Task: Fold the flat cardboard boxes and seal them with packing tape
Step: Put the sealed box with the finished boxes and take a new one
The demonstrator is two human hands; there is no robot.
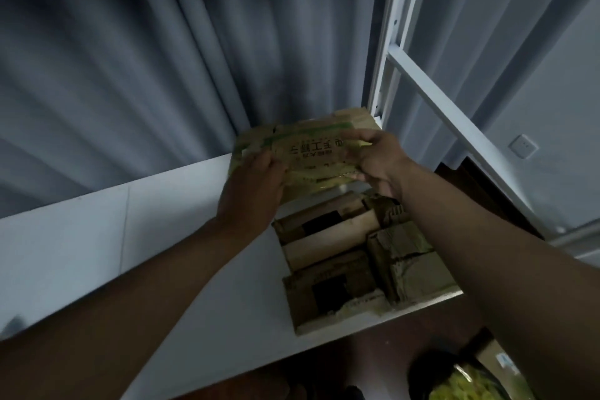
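- Both hands are up on one flat cardboard box, the printed one with green stripes, held in the air over the far end of the white table — clear of everything below it.
- The left hand grips the box's left end, fingers wrapped over the near edge; the right hand pinches the right end, thumb on the near face and fingers behind. Neither hand is loose; both are clamped on the cardboard.
- The box's long axis runs left to right between the two hands, printed face turned toward the person, lettering upside down. So the coming move, as I judge it, turns on that line: pushing the two ends toward each other should spring the flat sleeve open into a tube.
- Neither hand is plainly nearer; each holds its own end.
- Directly below the held box lies a pile of other boxes, some with dark openings. They look partly folded, though the light is dim and I would not swear to it.
- No tape shows anywhere, so sealing looks well off yet.
- Behind the table hangs a grey curtain, with a white frame to the right.
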